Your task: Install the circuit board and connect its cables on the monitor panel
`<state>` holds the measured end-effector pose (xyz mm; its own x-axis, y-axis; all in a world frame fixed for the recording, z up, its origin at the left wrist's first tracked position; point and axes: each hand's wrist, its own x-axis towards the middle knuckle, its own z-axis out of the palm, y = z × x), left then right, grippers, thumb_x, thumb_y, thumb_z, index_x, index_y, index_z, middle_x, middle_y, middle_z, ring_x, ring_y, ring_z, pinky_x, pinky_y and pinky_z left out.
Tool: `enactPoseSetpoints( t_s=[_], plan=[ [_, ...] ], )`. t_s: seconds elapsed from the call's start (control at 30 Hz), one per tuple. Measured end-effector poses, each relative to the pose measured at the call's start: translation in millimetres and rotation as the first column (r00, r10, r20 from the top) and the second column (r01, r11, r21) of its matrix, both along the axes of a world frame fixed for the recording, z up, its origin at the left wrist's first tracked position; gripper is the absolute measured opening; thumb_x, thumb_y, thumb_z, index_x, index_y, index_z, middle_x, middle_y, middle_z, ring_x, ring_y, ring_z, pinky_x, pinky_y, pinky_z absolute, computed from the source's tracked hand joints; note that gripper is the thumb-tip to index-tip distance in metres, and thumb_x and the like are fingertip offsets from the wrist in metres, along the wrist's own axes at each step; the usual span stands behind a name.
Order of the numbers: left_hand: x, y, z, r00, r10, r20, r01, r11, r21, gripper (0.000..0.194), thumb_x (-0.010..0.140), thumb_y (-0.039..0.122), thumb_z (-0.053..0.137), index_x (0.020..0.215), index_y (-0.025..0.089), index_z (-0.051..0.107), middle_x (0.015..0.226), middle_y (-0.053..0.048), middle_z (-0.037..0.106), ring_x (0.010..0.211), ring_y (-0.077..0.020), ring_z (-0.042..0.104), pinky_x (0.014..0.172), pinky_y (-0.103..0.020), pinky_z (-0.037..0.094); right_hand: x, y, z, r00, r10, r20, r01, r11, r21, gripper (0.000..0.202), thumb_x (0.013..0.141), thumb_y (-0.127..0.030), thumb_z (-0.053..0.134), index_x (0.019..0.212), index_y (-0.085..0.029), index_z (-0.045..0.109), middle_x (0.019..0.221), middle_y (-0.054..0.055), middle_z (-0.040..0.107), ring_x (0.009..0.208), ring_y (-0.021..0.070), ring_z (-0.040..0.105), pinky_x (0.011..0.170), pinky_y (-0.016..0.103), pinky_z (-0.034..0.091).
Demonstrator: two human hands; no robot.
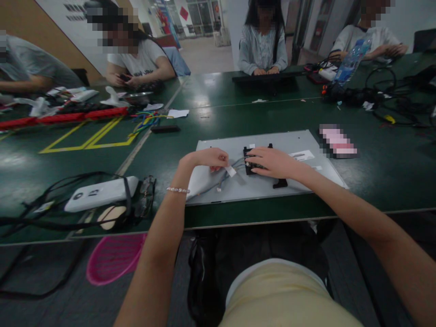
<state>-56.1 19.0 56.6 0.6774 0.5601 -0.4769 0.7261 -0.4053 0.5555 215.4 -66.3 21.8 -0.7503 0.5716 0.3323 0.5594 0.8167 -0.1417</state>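
Observation:
A flat grey panel [235,193] lies on the green table in front of me. On it sits a black bracket-like part [248,167], partly covered by my right hand [269,162], whose fingers are spread over it. Grey cables [223,178] run from that part toward the panel's left corner. My left hand [213,159] is closed above the panel's left half, beside the cables, with a small white tag [231,170] at its fingertips. Whether the fingers pinch the tag or a cable is too small to tell. A separate black piece [280,183] lies below my right hand.
Right of the panel lies a pink phone [337,140]. At the left are a white device [102,194], black cables and glasses [146,197]. Several people sit across the green table [204,122]. A bottle [350,63] stands far right; a pink basket [116,259] is below the edge.

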Motion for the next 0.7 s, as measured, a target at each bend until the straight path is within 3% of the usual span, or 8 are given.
enactPoseSetpoints(
  t_s=[0.23,0.6,0.7],
  plan=[
    [1,-1,1.5,1.0,-0.009,-0.012,0.009,1.0,0.008,0.021,0.078,0.038,0.059,0.072,0.018,0.056,0.056,0.001,0.057,0.049,-0.0114,0.056,0.051,-0.021,0.044,14,10,-8.7,0.992,-0.125,0.036,0.127,0.988,-0.091,0.051,0.096,-0.047,0.042,0.136,-0.016,0.054,0.137,0.016,0.054,0.124,0.0314,0.05,0.102,0.05,0.044],
    [2,-1,-0.2,1.0,0.005,-0.011,-0.004,1.0,0.022,0.021,0.077,0.038,0.059,0.073,0.017,0.057,0.057,0.001,0.058,0.049,-0.0115,0.055,0.051,-0.022,0.042,12,9,-8.0,0.991,-0.121,0.06,0.126,0.988,-0.09,0.053,0.097,-0.047,0.039,0.136,-0.014,0.053,0.136,0.017,0.055,0.123,0.0311,0.052,0.101,0.048,0.044],
    [0,1,-1.6,1.0,0.009,-0.025,-0.007,0.996,0.089,0.023,0.076,0.04,0.061,0.075,0.018,0.056,0.057,0.002,0.058,0.05,-0.0127,0.056,0.051,-0.022,0.041,12,9,-7.7,0.991,-0.12,0.049,0.125,0.988,-0.093,0.053,0.097,-0.048,0.04,0.136,-0.014,0.053,0.137,0.017,0.055,0.123,0.0317,0.052,0.101,0.049,0.044]
  ],
)
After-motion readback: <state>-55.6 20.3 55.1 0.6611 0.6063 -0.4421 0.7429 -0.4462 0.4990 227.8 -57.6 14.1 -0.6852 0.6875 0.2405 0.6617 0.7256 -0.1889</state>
